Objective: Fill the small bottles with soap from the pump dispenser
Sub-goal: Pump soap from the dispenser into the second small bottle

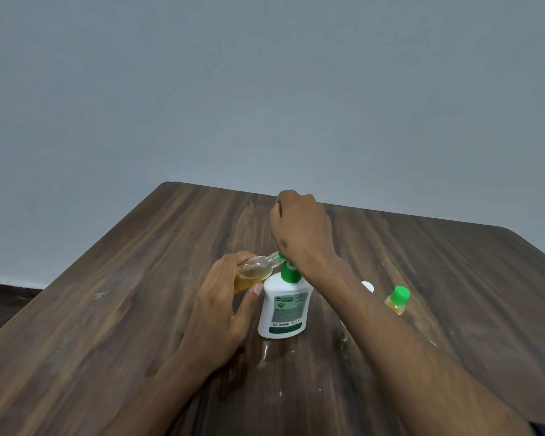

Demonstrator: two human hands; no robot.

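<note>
Dark wood-grain table (114,309): white pump dispenser (283,306) upright mid-table, white cap (368,286) right of it, green-capped small bottle (397,299) further right, smears by dispenser's base.

Item count on the wooden table (139,309):

Pump dispenser (282,305): one, white body with green pump head.

Small bottles: two. One uncapped bottle (254,272) holding amber liquid; one capped bottle (397,298) with a green cap.

Loose white cap (368,286): one, partly hidden behind the forearm.

Hands: two, the left hand (221,306) and the right hand (299,228).
</note>
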